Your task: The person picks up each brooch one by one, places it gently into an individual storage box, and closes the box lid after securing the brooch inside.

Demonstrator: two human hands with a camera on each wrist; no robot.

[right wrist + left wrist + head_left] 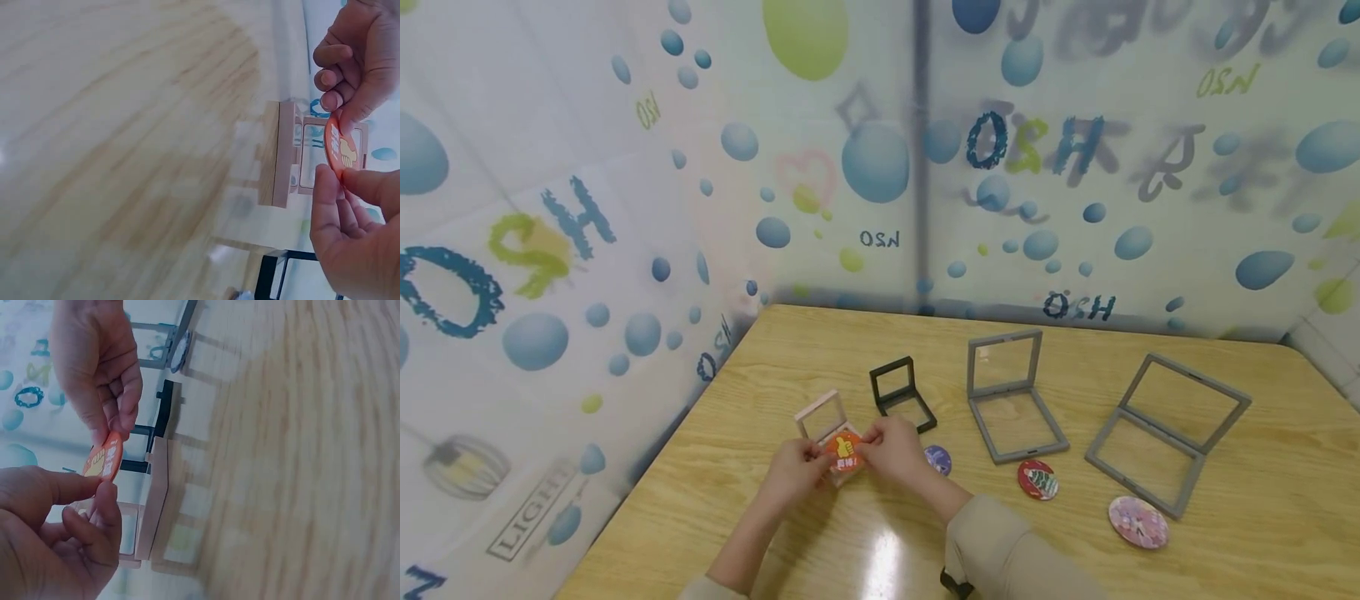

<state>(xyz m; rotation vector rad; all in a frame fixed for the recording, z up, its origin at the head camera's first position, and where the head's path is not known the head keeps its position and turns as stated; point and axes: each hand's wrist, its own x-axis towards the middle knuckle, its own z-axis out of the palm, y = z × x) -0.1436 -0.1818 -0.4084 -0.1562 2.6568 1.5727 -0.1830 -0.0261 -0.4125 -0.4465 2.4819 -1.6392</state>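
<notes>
A round orange badge [846,450] with a yellow thumbs-up is held by its edges between both hands. My left hand [793,473] pinches one side with thumb and forefinger, and my right hand [897,450] pinches the opposite side. Right behind the badge, a small pale pink display frame [817,403] stands unfolded on the table, its upper panel tilted up. In the left wrist view, the badge [105,457] is raised above the tabletop, beside the pink frame [154,500]. The right wrist view shows the badge [338,147] tilted, overlapping the same frame [285,156].
To the right stand an unfolded black frame [892,366] and two larger grey frames [1003,388] [1163,428]. In front of them lie a blue-purple badge [938,459], a red badge [1038,480] and a pink badge [1138,522]. Patterned curtains [820,267] border the wooden table [700,492].
</notes>
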